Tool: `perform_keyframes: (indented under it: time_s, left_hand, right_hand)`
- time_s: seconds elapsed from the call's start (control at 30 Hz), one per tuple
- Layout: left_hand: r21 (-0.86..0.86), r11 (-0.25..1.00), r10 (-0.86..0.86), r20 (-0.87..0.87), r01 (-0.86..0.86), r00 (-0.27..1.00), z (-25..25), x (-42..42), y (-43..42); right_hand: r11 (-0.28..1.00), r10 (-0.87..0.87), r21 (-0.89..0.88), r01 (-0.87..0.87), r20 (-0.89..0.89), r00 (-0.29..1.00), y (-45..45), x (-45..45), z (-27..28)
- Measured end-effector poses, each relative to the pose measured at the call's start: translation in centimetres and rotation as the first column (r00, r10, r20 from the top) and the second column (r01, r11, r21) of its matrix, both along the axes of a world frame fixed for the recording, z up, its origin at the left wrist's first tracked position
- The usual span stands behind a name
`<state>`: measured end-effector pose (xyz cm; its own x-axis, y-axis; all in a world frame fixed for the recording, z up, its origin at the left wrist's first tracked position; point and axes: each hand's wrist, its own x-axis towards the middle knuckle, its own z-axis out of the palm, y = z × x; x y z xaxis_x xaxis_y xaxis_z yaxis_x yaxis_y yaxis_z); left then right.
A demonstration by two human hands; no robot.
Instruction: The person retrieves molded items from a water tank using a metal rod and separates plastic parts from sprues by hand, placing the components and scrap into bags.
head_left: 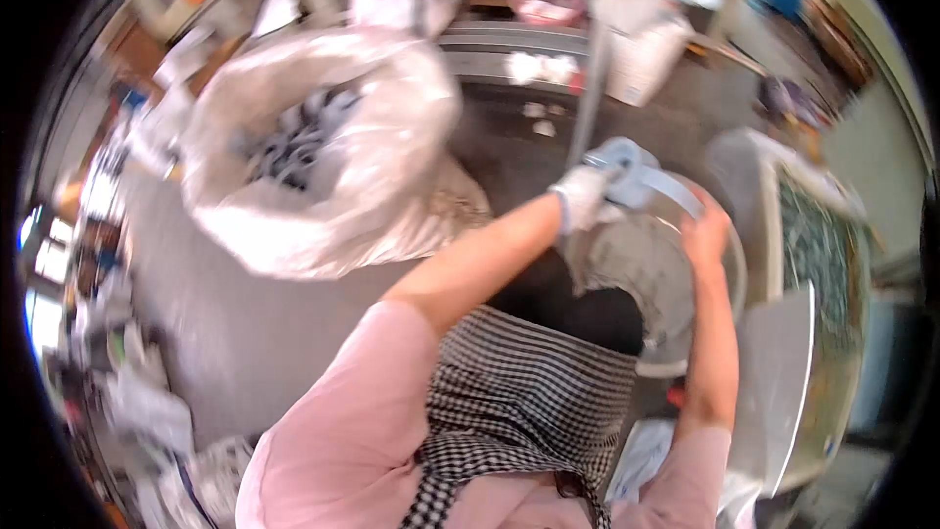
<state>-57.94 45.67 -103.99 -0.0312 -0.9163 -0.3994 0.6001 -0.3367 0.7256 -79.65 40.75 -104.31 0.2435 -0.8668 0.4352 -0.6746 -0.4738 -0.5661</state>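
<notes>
Head view, gloved left hand point(584, 198) curled round a pale-blue piece point(627, 172), bare right hand point(707, 231) pinching the end of its strip point(674, 192), kinda strung between both, tub point(666, 369) just below the grip, big whitish sack point(284, 235) off left.

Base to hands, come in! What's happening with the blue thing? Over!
Gloved left hand on blue thing. Bare right hand on its strip. Tub below; sack off left, out of the way.

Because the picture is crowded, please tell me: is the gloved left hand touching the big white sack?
Apart. The head view shows dark floor between the gloved left hand and the white sack.
</notes>
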Motion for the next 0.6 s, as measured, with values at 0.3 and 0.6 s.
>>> perform_keyframes:
  time_s: [0.3,0.6]
  left_hand:
    - [0.096,0.958,0.274,-0.025,-0.270,0.962,3.0,9.9,8.0]
    - [0.063,0.496,0.767,-0.499,-0.866,0.403,9.7,32.6,17.5]
  right_hand:
    - [0.948,0.289,0.195,-0.253,-0.182,0.940,2.7,10.5,4.7]
    - [0.950,0.297,0.176,-0.257,-0.259,0.919,4.8,0.9,5.5]
